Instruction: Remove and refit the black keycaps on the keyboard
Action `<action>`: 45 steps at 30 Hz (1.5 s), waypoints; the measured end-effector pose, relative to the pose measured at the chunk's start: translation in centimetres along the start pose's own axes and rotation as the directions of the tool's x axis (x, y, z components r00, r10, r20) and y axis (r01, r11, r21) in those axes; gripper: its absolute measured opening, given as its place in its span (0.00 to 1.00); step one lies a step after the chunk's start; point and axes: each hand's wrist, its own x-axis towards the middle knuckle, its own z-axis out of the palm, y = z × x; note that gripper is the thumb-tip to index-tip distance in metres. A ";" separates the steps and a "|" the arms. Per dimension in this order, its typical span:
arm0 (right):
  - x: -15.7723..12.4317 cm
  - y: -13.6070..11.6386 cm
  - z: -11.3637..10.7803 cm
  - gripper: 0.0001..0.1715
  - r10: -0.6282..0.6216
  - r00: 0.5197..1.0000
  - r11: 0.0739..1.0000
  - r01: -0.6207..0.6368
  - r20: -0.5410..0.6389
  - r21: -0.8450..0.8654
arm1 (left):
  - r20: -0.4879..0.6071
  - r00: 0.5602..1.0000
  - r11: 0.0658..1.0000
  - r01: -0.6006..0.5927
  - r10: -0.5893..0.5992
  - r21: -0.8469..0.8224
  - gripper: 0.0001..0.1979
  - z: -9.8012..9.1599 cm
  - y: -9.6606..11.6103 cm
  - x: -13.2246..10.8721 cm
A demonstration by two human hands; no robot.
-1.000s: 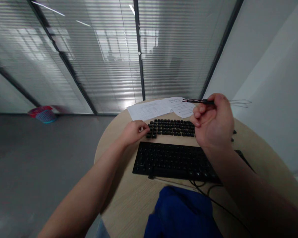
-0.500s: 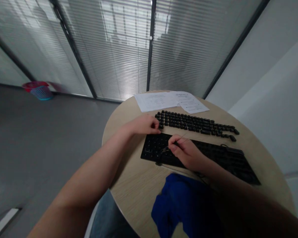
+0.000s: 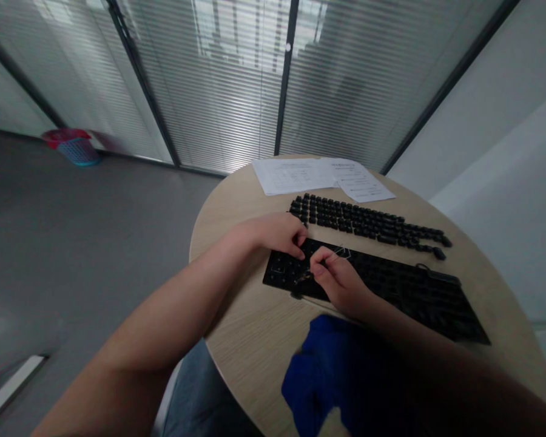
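Note:
A black keyboard point(image 3: 391, 276) lies on the round table, its left part showing bare spots where keycaps are off. My right hand point(image 3: 339, 278) is above its left half, fingers pinched round a thin wire keycap puller point(image 3: 304, 277); part of the tool is hidden by the fingers. My left hand point(image 3: 282, 233) reaches over the keyboard's upper left edge, with curled fingers close to the puller. Whatever sits between those fingers is too small to make out. Behind the keyboard, loose black keycaps point(image 3: 346, 217) lie in rows, their left end close to my left hand.
Printed papers point(image 3: 300, 176) lie at the back of the wooden table point(image 3: 246, 376). A blue cloth point(image 3: 323, 364) is bunched near the front edge, under my right forearm. On the floor by the blinds stands a red and blue basket point(image 3: 77, 149).
My left hand has moved right and down from beside the keycap rows to over the keyboard, near the puller. My right hand stays in nearly the same place. The view has shifted slightly.

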 end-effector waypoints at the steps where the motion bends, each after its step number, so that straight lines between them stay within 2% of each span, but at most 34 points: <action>1: 0.0 -0.1 0.0 0.11 -0.001 1.000 1.000 0.001 0.006 -0.002 | 0.002 1.000 1.000 0.001 -0.001 -0.001 0.09 0.0 0.0 0.0; 8: 0.0 -0.8 -0.1 0.07 -0.081 0.994 0.982 0.093 0.079 -0.167 | -0.018 0.999 1.000 -0.026 0.026 -0.010 0.08 0.0 0.0 0.0; 17: -0.1 -1.0 0.0 0.08 -0.183 0.972 0.950 0.213 0.145 -0.230 | -0.025 1.000 1.000 -0.009 0.008 -0.025 0.07 0.1 -0.1 0.1; 35: -0.5 -0.4 0.0 0.10 -0.235 0.971 0.959 0.238 0.037 -0.156 | -0.011 1.000 0.999 -0.011 0.010 -0.052 0.08 0.0 -0.4 0.1; 38: -0.6 -0.2 0.2 0.12 -0.207 0.978 0.974 0.205 -0.013 -0.094 | -0.006 1.000 0.999 -0.008 0.007 -0.053 0.09 0.0 -0.3 0.1; 42: -0.7 1.0 0.6 0.17 -0.058 0.982 0.982 0.088 -0.178 0.169 | -0.013 1.000 0.998 -0.008 0.007 -0.061 0.10 0.0 -0.4 0.0; 45: -0.6 1.5 0.9 0.19 -0.009 0.981 0.964 0.060 -0.192 0.261 | -0.030 0.999 0.994 -0.018 0.015 -0.107 0.10 0.3 -0.7 0.1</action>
